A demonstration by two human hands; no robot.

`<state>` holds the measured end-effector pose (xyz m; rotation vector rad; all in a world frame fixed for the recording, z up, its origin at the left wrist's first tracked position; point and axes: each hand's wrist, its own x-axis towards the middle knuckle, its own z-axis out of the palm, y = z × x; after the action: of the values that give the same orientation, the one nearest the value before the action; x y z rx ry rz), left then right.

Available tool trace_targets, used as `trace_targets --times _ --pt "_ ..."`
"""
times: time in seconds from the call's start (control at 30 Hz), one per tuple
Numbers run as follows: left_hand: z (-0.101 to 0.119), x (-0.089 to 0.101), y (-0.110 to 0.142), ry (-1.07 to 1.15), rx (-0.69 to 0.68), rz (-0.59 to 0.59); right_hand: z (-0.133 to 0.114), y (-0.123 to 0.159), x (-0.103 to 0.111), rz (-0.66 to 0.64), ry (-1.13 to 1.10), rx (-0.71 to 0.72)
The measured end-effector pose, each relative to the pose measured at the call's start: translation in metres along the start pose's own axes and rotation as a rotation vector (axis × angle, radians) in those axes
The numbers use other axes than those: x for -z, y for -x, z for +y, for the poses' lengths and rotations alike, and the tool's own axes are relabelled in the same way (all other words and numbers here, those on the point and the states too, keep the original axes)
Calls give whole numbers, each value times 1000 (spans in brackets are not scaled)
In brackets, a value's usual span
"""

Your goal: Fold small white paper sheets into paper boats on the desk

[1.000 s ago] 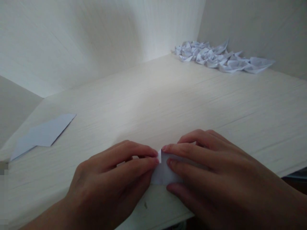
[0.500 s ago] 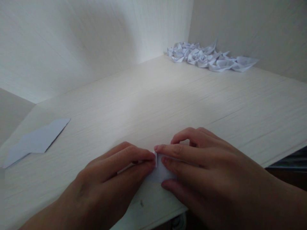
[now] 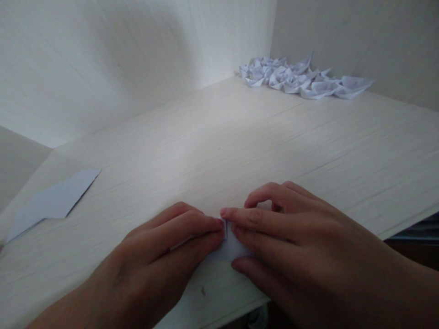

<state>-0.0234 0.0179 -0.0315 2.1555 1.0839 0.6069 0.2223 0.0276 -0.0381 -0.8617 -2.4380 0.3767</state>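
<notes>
Left hand (image 3: 161, 256) and right hand (image 3: 302, 242): close together, pressed on folded paper (image 3: 233, 250), six o'clock; grip unclear. Tabletop (image 3: 219, 146): paper boats (image 3: 291, 81), one o'clock; flat paper (image 3: 56, 196), nine o'clock.

Your left hand (image 3: 161, 260) is covering the left part of the folded white paper (image 3: 233, 251); your right hand (image 3: 302, 246) is hiding much of its right part. Creases are staying too faint to read. Both your forearms are running out of frame. At far right, the pile of folded paper pieces (image 3: 291, 78) is overlapping itself, defying a count. Below the counter (image 3: 219, 169), a dim roundish object (image 3: 257, 316) is being cut by the bottom edge; you are seeing too little to identify it.
</notes>
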Motion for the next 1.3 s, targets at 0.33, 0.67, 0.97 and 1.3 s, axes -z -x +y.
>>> trace_targets --times 0.33,0.67,0.97,1.3 --pt "1 9 -4 -209 -171 -47 -4 2 0 -3 44 -3" --pt "3 2 -5 -133 -126 -12 -2 -1 -4 13 62 14" --pt "4 3 -1 -146 -92 -20 -1 1 -3 28 68 30" --pt "3 -6 2 -167 -57 43 -2 0 -3 22 95 29"
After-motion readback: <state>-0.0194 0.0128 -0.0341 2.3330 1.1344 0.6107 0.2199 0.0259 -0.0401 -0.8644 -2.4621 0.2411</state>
